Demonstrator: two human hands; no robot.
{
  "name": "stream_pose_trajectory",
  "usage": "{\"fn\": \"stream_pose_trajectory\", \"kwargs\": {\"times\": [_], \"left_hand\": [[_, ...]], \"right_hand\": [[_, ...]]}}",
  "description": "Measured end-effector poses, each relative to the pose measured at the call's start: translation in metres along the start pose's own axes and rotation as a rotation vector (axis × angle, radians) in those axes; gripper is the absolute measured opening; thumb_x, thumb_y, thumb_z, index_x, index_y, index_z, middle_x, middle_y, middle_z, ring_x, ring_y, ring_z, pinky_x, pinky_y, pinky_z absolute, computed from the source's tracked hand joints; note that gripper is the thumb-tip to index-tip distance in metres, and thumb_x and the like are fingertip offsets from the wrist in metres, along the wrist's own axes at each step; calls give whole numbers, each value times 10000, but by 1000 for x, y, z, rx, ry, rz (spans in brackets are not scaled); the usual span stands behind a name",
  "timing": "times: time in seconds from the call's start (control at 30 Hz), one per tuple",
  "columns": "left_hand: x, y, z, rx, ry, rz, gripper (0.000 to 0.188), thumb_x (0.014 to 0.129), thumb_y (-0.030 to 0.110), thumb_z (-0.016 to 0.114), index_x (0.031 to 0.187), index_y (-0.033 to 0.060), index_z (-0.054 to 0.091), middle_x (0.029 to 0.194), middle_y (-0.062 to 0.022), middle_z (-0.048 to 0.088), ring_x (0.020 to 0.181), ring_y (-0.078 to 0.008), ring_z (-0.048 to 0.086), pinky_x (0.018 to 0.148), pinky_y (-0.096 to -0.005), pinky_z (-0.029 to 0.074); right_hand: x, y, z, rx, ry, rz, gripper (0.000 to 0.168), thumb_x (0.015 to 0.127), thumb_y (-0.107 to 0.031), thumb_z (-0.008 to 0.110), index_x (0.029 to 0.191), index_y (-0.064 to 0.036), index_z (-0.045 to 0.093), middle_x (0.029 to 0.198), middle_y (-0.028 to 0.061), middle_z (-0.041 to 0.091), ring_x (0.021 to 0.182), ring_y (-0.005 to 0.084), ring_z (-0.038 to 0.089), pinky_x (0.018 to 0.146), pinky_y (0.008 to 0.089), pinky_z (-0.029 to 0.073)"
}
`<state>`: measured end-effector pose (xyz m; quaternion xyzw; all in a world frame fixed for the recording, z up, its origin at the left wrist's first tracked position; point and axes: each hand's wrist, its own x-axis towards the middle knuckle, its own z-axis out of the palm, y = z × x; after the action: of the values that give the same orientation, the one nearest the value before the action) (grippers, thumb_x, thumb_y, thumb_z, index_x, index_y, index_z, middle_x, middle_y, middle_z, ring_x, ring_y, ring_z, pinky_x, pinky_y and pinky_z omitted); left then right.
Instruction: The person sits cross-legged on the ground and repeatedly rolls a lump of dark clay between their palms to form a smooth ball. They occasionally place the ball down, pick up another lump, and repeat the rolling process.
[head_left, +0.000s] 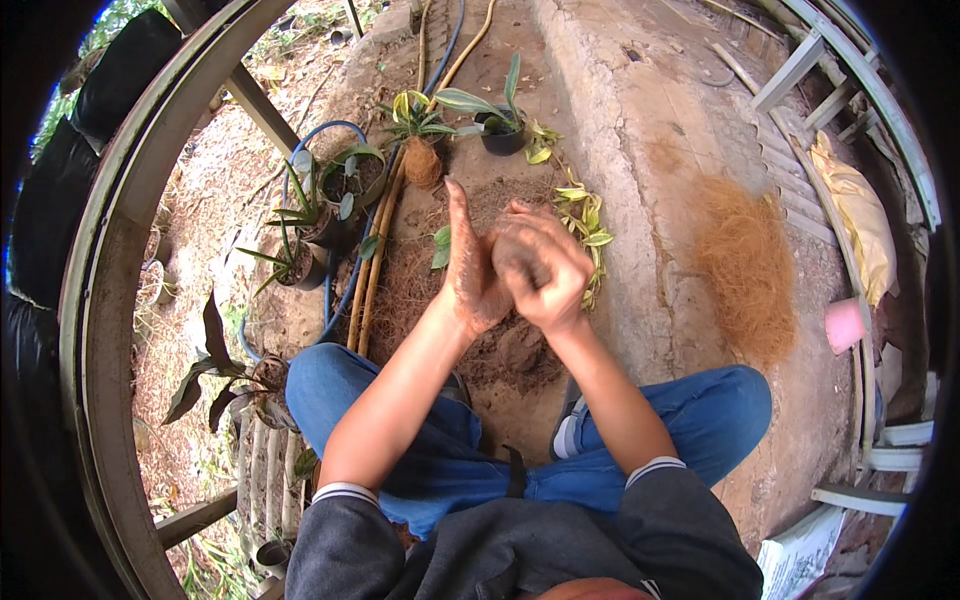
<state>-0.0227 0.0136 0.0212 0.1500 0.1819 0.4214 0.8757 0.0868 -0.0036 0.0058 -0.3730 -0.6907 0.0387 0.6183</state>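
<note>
In front of me, over the ground, my left hand (474, 274) and my right hand (551, 262) press together, both smeared with soil. The left thumb points up while its palm faces the right hand, whose fingers are curled. Whether a lump of soil lies between the palms is hidden. Below them is a heap of dark moist soil (517, 349) between my feet. Loose brown fibre and soil (405, 300) spread to its left. Cut stems with yellow-green leaves (585, 214) lie just beyond the right hand.
Ahead stand a fibre-wrapped root ball (422, 163) with a leafy plant and a black pot (504, 139). Potted plants (304, 266), a blue hose (346, 296) and yellowish hoses (373, 289) lie left. At right are coconut fibre (746, 270), a pink pot (844, 325) and a yellowish sack (855, 214).
</note>
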Motion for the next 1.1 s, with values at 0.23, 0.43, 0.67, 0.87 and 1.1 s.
{"fn": "stream_pose_trajectory", "kwargs": {"times": [0.23,0.43,0.67,0.87,1.1], "left_hand": [[16,-9,-3,503,244,183,1075,714,863,242,1462,106,95,1478,-157,214,1336,-315,293,1060,-513,282],[23,-33,-19,317,158,156,964,776,778,370,1439,98,202,1347,-105,437,1241,-261,429,1055,-455,319],[13,-18,-15,79,-12,-83,991,719,837,346,1383,102,325,1342,-120,424,1296,-264,360,1078,-474,273],[9,-11,8,303,165,89,1072,655,895,299,1427,153,241,1394,-119,369,1272,-264,378,1052,-493,303],[13,-11,-9,272,122,93,995,730,824,353,1443,149,186,1435,-132,311,1302,-309,331,1047,-510,318]], "right_hand": [[-15,14,7,543,203,650,377,959,-304,459,931,37,619,877,124,676,863,180,634,793,306,464],[-16,11,3,376,125,749,413,940,-323,496,775,23,648,787,91,670,783,164,626,768,311,447],[-7,14,-2,240,-85,145,403,927,-317,504,760,29,627,822,120,663,834,192,636,774,292,479],[-3,6,0,722,143,921,332,891,-316,578,828,-1,660,845,103,673,802,155,608,750,277,454],[-15,-9,8,398,-74,580,363,860,-336,612,830,23,654,816,120,669,887,228,638,825,371,475]]}}
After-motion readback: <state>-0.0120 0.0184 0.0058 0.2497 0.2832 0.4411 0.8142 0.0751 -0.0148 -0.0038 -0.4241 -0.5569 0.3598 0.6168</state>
